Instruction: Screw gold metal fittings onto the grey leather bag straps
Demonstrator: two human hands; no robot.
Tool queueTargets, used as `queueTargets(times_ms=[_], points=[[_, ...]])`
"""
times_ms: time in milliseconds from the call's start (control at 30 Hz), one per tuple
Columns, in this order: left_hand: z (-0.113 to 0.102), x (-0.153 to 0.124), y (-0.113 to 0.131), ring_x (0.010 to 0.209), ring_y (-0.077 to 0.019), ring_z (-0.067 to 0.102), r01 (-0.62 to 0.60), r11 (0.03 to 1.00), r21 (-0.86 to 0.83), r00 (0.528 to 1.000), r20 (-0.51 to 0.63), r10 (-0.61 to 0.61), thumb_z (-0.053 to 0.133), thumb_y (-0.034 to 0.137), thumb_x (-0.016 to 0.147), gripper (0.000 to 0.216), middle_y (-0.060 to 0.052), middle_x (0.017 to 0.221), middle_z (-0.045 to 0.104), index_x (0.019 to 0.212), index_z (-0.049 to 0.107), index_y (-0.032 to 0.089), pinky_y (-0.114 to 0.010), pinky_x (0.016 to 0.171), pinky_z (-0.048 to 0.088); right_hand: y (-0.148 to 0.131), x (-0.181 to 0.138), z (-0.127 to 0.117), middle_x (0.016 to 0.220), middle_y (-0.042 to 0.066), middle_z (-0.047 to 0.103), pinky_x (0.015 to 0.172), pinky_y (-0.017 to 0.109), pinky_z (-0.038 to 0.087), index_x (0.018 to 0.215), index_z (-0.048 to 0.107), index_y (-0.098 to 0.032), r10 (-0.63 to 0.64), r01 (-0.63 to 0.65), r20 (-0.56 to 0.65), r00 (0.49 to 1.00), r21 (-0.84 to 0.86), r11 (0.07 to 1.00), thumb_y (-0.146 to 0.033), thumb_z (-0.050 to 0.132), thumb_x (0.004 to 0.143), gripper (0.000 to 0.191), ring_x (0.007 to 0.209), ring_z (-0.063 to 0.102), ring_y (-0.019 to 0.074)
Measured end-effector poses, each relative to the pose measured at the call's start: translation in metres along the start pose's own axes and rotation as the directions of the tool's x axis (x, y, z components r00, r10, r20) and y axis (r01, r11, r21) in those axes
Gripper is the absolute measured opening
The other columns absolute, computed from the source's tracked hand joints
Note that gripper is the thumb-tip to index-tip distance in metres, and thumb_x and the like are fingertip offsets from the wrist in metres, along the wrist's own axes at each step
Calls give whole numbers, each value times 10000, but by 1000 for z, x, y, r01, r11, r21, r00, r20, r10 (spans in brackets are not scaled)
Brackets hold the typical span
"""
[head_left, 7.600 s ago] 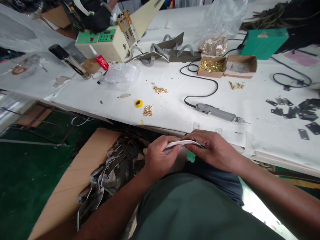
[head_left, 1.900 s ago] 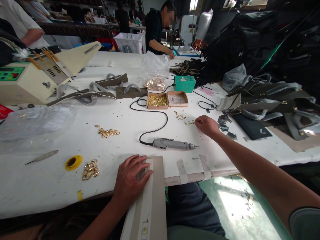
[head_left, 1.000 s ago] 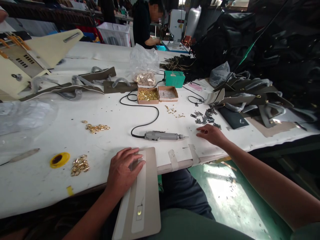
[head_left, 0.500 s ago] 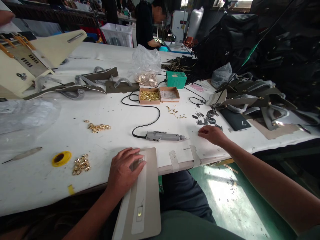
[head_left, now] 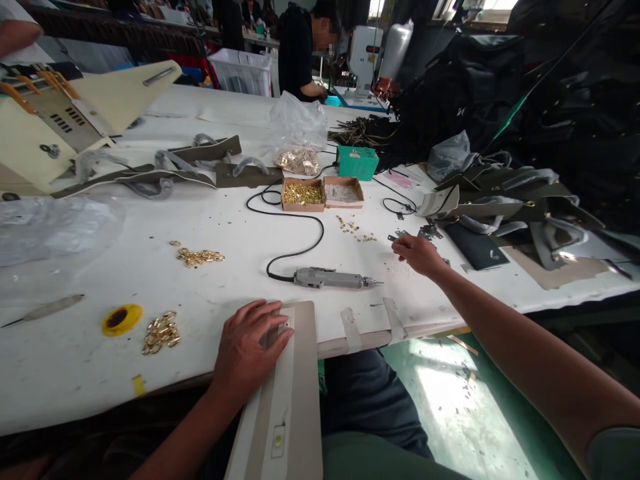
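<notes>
My left hand (head_left: 253,347) lies with its fingers stretched out on a beige panel (head_left: 305,400). A pale strip runs down the panel, with a small hole near the fingertips and a rectangular cutout lower down. The panel hangs over the table's front edge onto my lap. My right hand (head_left: 419,255) is above the table beside the small dark metal plates (head_left: 429,231), its fingers curled together. Whatever is between those fingertips is hidden. A grey electric screwdriver (head_left: 327,278) lies between my hands with its bit pointing right. Small gold fittings (head_left: 349,225) are scattered beyond it.
Two cardboard boxes, one of gold pieces (head_left: 303,193), stand near a green box (head_left: 357,163). Gold hardware (head_left: 161,333), yellow tape (head_left: 121,320) and an awl (head_left: 45,310) lie left. Bag parts (head_left: 500,200) are piled right. The screwdriver's cable (head_left: 300,252) loops across the table. Another person works behind.
My right hand has moved slightly up and left over the dark plates, and its fingers have curled tighter. My left hand stays on the panel. The view has shifted a little.
</notes>
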State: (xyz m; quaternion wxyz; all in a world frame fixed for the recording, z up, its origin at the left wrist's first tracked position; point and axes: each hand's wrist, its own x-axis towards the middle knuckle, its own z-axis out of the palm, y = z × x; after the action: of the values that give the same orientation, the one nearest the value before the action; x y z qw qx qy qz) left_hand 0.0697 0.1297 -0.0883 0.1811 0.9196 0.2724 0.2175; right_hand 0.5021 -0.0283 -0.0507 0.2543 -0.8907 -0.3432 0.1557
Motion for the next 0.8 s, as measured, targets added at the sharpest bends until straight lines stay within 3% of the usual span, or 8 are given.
queueTargets(times_ms=[267,633,800], points=[[-2,1,3,1319,-323,591,6,1000,-15,1000,-2,-6,692,354,907,156,-18,1305,755,1018,788,300,-520,1077,457,-13,62,35,661,19,671,551,248,393,916,775,-161,59,-59,-2,998,-40,997,-393,621,904,278,584,558,142],[-2,0,2,1322,-321,591,2,1000,-14,1000,-6,-2,694,347,907,150,-24,1313,751,1015,784,295,-524,1082,461,-31,73,29,693,52,699,588,285,421,888,796,-175,153,-138,41,987,-257,956,-372,702,864,220,604,601,175],[-3,0,3,1315,-323,594,5,1000,-9,1000,-3,-5,686,361,911,162,-30,1310,753,1014,787,289,-530,1081,455,-37,63,26,835,55,757,615,275,427,958,789,-208,128,-120,5,992,-323,939,-396,683,892,226,702,641,183]])
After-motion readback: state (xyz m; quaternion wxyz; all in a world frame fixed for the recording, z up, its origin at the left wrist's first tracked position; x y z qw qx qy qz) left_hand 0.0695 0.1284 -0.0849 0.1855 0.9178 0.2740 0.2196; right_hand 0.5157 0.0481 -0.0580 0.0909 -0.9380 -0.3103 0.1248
